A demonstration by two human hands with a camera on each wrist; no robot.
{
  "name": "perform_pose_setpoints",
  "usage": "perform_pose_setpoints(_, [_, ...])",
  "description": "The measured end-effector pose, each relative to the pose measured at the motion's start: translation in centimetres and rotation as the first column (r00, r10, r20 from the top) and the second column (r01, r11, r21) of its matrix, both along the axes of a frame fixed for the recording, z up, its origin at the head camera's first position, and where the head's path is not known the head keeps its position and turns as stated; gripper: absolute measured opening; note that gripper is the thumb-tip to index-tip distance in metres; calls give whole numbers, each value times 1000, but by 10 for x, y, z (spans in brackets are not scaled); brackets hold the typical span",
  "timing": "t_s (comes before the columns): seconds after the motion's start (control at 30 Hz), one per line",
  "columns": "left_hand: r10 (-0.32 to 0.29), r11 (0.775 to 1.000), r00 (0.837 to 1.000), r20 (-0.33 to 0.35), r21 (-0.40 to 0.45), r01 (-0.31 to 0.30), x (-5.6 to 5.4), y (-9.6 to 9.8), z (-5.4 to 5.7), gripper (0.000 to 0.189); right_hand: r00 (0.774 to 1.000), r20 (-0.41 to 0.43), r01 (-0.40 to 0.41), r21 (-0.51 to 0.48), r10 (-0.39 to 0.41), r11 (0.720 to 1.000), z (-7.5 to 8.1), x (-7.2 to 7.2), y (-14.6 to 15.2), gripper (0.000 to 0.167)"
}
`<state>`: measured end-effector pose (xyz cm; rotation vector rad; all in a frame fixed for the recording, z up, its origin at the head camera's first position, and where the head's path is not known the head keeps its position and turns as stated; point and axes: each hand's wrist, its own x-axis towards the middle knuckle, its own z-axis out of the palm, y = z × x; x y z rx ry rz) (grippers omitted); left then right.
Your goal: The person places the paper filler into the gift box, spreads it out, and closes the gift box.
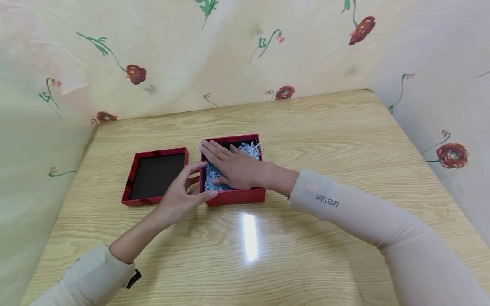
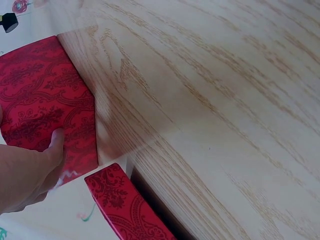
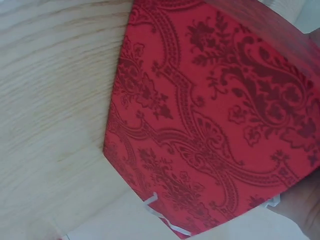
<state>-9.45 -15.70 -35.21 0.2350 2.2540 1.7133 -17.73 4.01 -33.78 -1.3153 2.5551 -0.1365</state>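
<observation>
A red patterned box (image 1: 237, 197) stands on the table, filled with pale blue shredded paper (image 1: 250, 149). My right hand (image 1: 239, 168) lies palm down inside it, fingers extended over the paper toward the far left corner. My left hand (image 1: 179, 196) grips the box at its near left corner, with the thumb on the front wall and fingers along the left side. In the left wrist view, that hand's thumb (image 2: 56, 145) presses the box's outer wall. The right wrist view shows mostly the patterned outer wall (image 3: 200, 120), with part of the right hand behind it.
Left of the box lies a matching red lid (image 1: 129, 180), its dark inside facing up. The wood-grain table (image 1: 321, 136) stretches out to the right and front. Floral cloth (image 1: 229, 59) hangs behind and at both sides.
</observation>
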Motion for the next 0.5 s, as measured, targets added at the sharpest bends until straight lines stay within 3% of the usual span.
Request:
perform_pose_setpoints(0.13, [1, 1000, 1000, -6, -2, -1, 1, 1, 0, 75, 999, 28, 32, 0, -32, 999, -5, -1, 0, 89])
perform_pose_setpoints(0.5, [15, 1000, 1000, -7, -27, -15, 2, 1, -2, 75, 995, 87, 31, 176, -47, 984, -17, -5, -2, 83])
